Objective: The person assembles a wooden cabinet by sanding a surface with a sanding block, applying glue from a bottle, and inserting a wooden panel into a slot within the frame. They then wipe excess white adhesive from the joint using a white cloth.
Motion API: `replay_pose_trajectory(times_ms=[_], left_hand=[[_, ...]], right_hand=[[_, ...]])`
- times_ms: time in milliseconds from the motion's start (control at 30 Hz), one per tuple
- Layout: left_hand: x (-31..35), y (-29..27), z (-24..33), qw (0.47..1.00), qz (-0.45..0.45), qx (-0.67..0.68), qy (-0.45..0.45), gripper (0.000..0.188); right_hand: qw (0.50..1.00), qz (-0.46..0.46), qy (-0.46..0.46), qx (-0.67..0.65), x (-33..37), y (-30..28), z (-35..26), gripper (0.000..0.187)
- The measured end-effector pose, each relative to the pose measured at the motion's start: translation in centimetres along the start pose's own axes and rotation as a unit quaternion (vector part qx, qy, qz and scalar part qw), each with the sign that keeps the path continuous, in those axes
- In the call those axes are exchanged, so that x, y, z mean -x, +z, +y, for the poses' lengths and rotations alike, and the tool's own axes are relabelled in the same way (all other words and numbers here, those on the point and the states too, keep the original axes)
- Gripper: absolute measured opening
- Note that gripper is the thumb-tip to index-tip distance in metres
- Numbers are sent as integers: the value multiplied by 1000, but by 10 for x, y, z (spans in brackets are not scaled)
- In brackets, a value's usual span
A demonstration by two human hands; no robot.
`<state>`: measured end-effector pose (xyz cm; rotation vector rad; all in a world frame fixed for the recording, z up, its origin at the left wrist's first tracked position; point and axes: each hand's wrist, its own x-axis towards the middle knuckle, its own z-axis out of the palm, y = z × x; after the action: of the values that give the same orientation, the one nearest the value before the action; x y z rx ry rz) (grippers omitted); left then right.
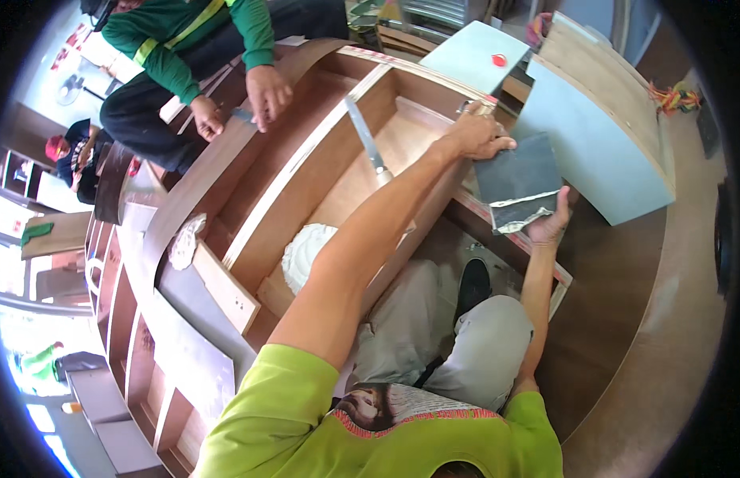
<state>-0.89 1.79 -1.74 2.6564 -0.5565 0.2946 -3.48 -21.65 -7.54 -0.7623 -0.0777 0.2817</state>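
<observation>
My left hand [475,134] is at the far right corner of the curved wooden cabinet frame [306,159], its fingers closed. A small shiny bit shows by the fingers, but what they hold is mostly hidden. My right hand [550,221] grips a dark grey square board [520,177] by its near right edge, thumb on top. White paste [523,221] streaks the board's near side. Inside the frame, a putty knife with a long blade [362,131] leans across a partition. A white round mass of paste [306,253] sits in the compartment, partly behind my left forearm.
A co-worker in green [187,48] works with both hands at the frame's far left edge. A pale blue curved cabinet piece [585,143] stands at right, a pale panel [477,56] behind. A loose wooden strip [225,287] and crumpled plastic [185,241] lie at left.
</observation>
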Motion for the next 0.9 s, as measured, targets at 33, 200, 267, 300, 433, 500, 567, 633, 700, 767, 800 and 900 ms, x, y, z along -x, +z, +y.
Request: replay_pose_trajectory(times_ms=[33,200,267,300,433,500,567,633,700,767,800,900], left_hand=[[3,1,-3,1000,-13,-5,-13,55],[1,-5,1,998,-52,0,-28,54],[-2,-10,5,998,-54,-7,-22,52],[-2,-8,6,998,-56,-8,-22,51],[-10,-1,14,1000,22,22,2,48],[-7,6,-7,996,30,79,-32,54],[-7,16,-14,987,5,159,-37,49],[-14,5,11,997,17,77,-1,47],[-5,-7,13,999,-11,12,-38,47],[-8,-6,15,999,7,7,-36,49],[-8,-3,17,999,19,9,-36,50],[-9,2,16,999,29,17,-22,51]], right_hand=[[997,-72,-23,-23,8,26,-9,73],[1000,-12,-8,11,7,18,-3,58],[999,-6,44,-11,-6,-5,0,51],[998,5,62,-13,-5,-10,-1,50],[988,76,107,-82,4,-42,-9,48],[979,127,107,-122,9,-68,5,48],[964,208,76,-145,5,-102,13,46],[950,252,-36,-183,-14,-148,16,36],[929,292,-86,-210,-27,-136,18,32],[918,304,-113,-230,-34,-124,4,31],[916,292,-130,-241,-38,-125,-3,31],[926,255,-165,-223,-48,-114,-16,34]])
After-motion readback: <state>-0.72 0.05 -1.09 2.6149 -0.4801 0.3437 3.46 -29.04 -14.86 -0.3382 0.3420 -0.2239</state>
